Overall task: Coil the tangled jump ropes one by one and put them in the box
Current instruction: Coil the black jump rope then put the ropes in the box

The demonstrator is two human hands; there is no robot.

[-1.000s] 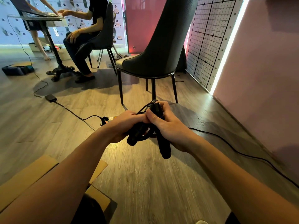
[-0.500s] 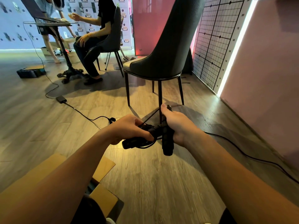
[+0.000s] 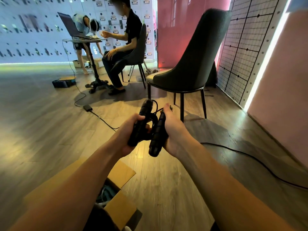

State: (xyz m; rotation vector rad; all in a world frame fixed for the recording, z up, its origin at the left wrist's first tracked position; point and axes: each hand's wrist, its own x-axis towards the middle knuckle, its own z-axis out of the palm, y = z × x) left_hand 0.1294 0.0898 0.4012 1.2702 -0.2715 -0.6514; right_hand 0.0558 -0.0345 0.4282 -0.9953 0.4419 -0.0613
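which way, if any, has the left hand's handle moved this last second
Yes: the handle in the left hand swung up, tip now by the chair leg.

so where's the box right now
In the head view, the box sits open on the floor at bottom left of centre, partly under the left forearm.

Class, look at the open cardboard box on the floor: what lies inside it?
Pale and dark looped cords show in the cardboard box, likely coiled ropes. The left forearm covers the rest.

text: none legible | grid board (image 3: 241,47): edge numerals too small | wall labels (image 3: 113,17): blurred
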